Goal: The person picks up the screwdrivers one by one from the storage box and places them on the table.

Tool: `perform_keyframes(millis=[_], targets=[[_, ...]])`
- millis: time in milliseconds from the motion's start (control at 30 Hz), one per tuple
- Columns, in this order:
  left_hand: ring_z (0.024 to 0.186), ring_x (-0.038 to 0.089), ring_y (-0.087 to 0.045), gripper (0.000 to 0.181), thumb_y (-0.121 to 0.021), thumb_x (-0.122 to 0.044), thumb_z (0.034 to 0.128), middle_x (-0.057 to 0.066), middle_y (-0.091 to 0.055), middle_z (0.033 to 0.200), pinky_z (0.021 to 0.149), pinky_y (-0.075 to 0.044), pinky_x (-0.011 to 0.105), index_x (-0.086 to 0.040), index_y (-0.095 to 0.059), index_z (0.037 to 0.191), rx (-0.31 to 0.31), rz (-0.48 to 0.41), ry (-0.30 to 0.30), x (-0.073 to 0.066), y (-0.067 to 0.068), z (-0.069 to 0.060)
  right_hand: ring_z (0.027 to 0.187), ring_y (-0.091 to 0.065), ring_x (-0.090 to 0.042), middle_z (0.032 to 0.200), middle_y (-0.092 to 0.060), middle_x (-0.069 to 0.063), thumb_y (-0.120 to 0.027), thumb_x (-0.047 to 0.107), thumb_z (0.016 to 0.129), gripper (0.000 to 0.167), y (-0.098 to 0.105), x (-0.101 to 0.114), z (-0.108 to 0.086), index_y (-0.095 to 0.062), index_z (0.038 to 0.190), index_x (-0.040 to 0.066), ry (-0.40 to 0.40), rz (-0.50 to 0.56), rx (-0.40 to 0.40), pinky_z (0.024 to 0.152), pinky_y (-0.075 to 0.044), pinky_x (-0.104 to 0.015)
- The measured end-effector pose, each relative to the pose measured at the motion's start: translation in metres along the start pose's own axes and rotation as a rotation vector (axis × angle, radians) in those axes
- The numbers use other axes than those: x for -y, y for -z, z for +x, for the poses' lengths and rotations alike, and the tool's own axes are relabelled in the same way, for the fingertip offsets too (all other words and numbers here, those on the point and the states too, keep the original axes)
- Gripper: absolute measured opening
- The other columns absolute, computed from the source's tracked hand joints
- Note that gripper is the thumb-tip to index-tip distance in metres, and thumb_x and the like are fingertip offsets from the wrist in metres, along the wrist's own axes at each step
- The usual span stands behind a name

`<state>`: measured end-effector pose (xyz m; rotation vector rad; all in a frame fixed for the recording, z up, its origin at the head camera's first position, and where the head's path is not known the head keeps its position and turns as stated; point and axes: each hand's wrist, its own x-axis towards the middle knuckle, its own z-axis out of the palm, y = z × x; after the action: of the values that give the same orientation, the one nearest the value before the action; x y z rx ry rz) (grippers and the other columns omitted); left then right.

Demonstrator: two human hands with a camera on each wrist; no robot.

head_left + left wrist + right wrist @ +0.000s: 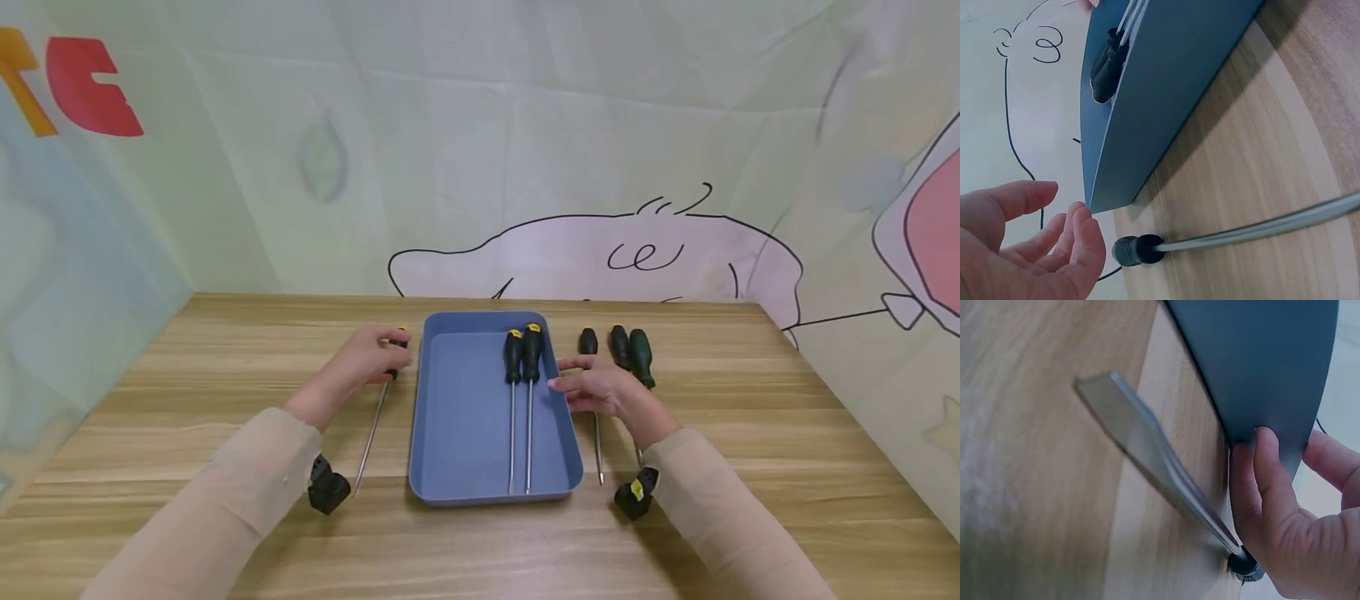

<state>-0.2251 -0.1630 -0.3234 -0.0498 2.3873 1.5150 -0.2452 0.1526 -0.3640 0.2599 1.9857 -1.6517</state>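
The fingers (pixel 1090 240) of the left hand (pixel 363 358) were loosely bent and parted, gripping nothing, just beside the handle of the left screwdriver (pixel 1229 237); whether they touched it could not be told. The right hand (pixel 611 387) pinched the right wall of the blue tray (pixel 461 408), thumb at the rim, other fingers against the outside. Yellow marks on the handle ends were too small to read; on the backdrop (pixel 450 167), an orange letter resembled a T and a red letter an E.

The left screwdriver lay on the worktop (pixel 480 550), left of the tray, its handle away from the person, its shaft slanting nearer and leftward. In the tray, 2 screwdrivers (pixel 532 358) lay side by side, nearly parallel to its long walls, tips toward the person. To the right were 3 more screwdrivers (pixel 589 342), handles also at the far end.
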Motion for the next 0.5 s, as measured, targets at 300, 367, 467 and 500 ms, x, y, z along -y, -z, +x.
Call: perform_keyframes(millis=[300,367,467,500], targets=[[0.108,0.028,-0.05,0.052,-0.054,-0.004,0.0864,0.025,-0.051,0.122,0.093,-0.047,0.046,0.007,-0.04,0.135,-0.013,-0.019,-0.012,-0.003,-0.0053,0.0052,0.073,-0.059,-0.017,0.09,-0.062,-0.01,-0.064,0.004,0.087,0.055,0.001,-0.0001,-0.0002,-0.039,0.135,0.0,0.003,-0.005,0.008,0.068,-0.056,-0.028],[0.112,0.03,-0.05,0.052,-0.054,-0.004,0.0874,0.026,-0.051,0.123,0.095,-0.046,0.046,0.007,-0.039,0.136,-0.007,-0.019,-0.01,-0.0043,-0.0063,0.0055,0.074,-0.059,-0.017,0.09,-0.061,-0.01,-0.064,0.004,0.087,0.054,0.0008,0.0,0.0,-0.04,0.135,0.0,0.001,-0.006,0.003,0.068,-0.056,-0.028],[0.113,0.033,-0.05,0.052,-0.054,-0.005,0.0877,0.026,-0.051,0.123,0.096,-0.045,0.047,0.007,-0.039,0.136,-0.002,-0.017,-0.016,-0.0065,-0.0082,0.006,0.075,-0.059,-0.017,0.092,-0.061,-0.01,-0.064,0.004,0.087,0.054,0.0004,0.0003,-0.0002,-0.04,0.135,0.0,-0.002,-0.013,-0.001,0.069,-0.056,-0.028],[0.114,0.033,-0.05,0.052,-0.054,-0.005,0.088,0.026,-0.051,0.123,0.096,-0.044,0.047,0.007,-0.039,0.136,0.002,-0.017,-0.02,-0.0071,-0.0088,0.006,0.075,-0.059,-0.018,0.092,-0.061,-0.011,-0.064,0.004,0.087,0.054,0.0002,0.0004,-0.0004,-0.04,0.135,0.001,-0.004,-0.015,-0.005,0.069,-0.056,-0.028]])
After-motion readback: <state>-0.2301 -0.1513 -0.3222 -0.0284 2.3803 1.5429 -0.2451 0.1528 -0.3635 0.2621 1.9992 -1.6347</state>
